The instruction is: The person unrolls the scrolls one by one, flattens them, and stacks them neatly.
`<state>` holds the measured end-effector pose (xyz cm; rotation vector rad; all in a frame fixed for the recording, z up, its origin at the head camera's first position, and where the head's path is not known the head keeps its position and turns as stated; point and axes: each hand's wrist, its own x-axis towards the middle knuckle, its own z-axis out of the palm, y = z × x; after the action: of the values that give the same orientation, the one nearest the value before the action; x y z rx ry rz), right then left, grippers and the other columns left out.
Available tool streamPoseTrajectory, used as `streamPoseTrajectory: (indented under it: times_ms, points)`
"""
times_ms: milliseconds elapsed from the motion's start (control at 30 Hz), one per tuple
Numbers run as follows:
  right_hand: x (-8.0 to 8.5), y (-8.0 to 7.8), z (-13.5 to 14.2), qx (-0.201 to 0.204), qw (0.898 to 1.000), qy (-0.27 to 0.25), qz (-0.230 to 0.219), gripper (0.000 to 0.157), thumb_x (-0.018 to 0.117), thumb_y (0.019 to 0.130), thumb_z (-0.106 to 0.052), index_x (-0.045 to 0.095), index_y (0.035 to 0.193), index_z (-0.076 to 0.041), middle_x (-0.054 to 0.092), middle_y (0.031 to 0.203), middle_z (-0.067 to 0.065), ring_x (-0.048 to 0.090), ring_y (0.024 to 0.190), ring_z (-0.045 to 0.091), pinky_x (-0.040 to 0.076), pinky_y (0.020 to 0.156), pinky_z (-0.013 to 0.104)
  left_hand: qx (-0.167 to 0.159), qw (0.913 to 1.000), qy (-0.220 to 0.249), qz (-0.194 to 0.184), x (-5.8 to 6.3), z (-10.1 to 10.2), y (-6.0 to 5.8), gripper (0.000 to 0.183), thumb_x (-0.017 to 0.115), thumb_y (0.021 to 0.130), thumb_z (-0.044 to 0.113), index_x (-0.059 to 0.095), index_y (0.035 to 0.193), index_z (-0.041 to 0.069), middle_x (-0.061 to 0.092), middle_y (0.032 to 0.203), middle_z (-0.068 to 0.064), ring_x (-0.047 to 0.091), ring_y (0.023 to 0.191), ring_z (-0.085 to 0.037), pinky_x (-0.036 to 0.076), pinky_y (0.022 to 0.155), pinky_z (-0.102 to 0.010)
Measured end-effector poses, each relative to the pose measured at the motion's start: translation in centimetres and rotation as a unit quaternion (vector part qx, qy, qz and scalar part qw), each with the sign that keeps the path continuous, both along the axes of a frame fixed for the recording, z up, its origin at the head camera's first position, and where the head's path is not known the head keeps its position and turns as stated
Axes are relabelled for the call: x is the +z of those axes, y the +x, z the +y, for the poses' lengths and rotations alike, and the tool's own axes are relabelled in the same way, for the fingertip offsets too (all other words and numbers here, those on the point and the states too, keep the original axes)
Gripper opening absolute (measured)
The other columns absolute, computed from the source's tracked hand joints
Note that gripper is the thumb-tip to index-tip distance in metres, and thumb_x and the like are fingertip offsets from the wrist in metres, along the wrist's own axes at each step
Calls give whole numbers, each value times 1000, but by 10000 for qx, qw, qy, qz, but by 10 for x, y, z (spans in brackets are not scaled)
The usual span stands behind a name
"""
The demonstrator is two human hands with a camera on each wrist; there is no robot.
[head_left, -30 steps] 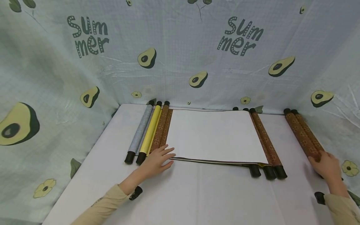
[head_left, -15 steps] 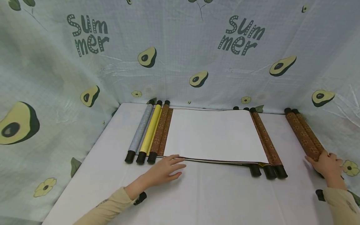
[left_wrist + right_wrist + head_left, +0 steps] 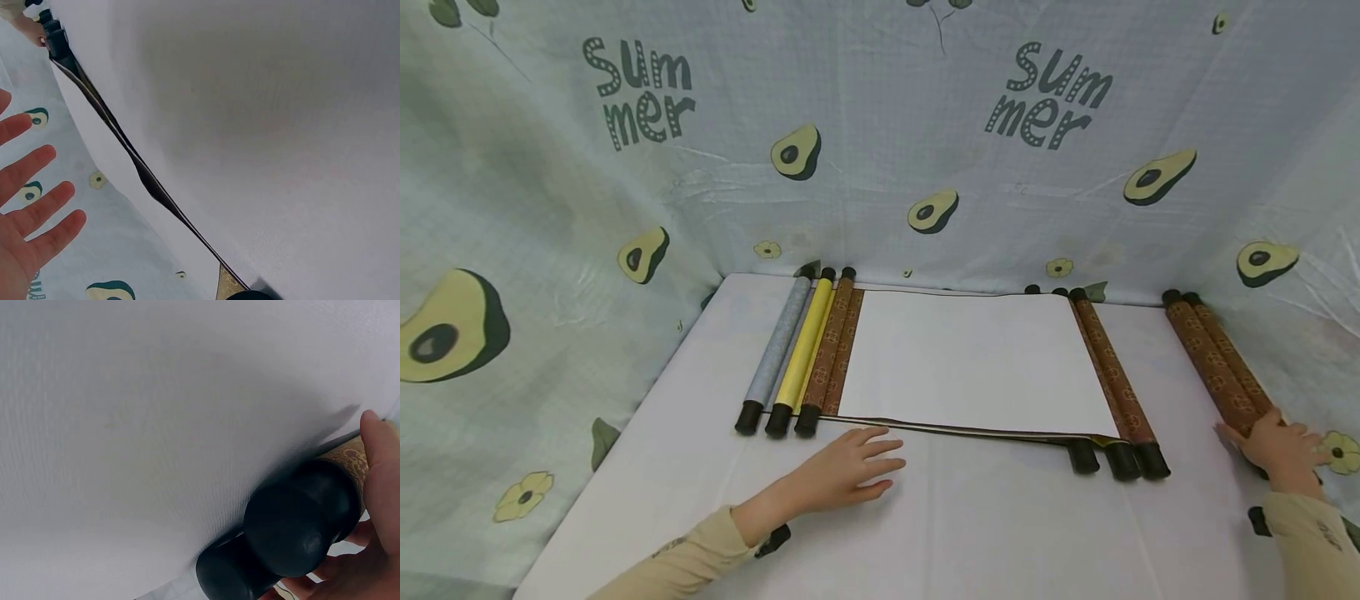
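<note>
A brown patterned scroll lies unrolled, its white sheet spread between two rollers. Beside its left roller are a yellow roller and a grey-blue roller. My left hand, fingers spread, hovers just in front of the sheet's near edge and holds nothing. At the far right a pair of brown rolls with black end knobs lies side by side. My right hand is at their near end, thumb on one side and loosened, spread fingers on the other.
Several black end knobs stick out at the near right of the stacked sheets. The white tabletop extends in front. An avocado-print cloth hangs behind and along the sides.
My left hand has moved right and toward me, off the left rollers' near ends. The right hand's fingers have loosened and spread at the brown rolls, which stay in place.
</note>
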<state>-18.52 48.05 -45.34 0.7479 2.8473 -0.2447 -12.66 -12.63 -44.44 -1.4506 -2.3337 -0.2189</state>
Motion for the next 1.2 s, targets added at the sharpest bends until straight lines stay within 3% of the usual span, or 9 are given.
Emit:
streamPoseTrajectory:
  times_ms: [233,433,767,1200]
  points:
    - [0,2,1,75,9999,101,3,86,43,90,-41,3,121,28,14,113,59,14,109,72,19,92,71,25,9999,-88,-129,1,1,3,27,55,87,30,61,111,19,59,119,-3,51,114,-26,43,92,-38]
    - [0,1,-3,-58,10000,13,48,80,50,88,-29,1,119,26,13,113,58,15,110,71,18,93,70,92,9995,-212,-200,1,-1,5,27,53,88,31,60,112,19,58,120,-3,51,114,-26,43,92,-38]
    - [-7,2,-1,-170,9997,-114,123,82,49,84,-31,2,120,25,13,112,55,16,108,71,23,88,72,176,9992,-256,-243,0,-7,5,27,56,87,29,61,111,18,59,119,-4,51,113,-27,44,89,-39]
    - [2,9,-15,-611,9949,-319,740,84,53,79,-35,9,128,16,19,118,49,22,111,63,29,85,68,239,9987,-268,-364,-2,-13,4,27,54,88,31,60,111,18,58,120,-3,50,114,-27,43,90,-40]
